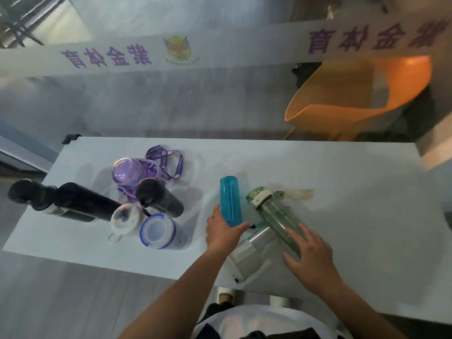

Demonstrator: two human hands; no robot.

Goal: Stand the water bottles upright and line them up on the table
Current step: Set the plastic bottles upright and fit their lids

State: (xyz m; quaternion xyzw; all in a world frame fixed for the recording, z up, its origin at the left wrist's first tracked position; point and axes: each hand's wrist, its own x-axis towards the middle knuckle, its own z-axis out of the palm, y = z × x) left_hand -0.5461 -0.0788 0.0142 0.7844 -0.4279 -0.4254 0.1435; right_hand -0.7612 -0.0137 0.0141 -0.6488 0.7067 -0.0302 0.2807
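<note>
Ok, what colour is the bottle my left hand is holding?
Translucent blue bottle, gripped by the left hand; seen in the head view.

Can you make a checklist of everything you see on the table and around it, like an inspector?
Surface: white table, bottles on its left and middle.
Job's things: blue bottle, green bottle and silver bottle lying down; black bottles, purple bottle and white bottles grouped at left.
Clutter: purple strap by the purple bottle.
Grippers: left hand on the blue bottle; right hand on the green bottle.
Cables: nothing seen.
Surroundings: orange chair, banner with purple writing.
</note>
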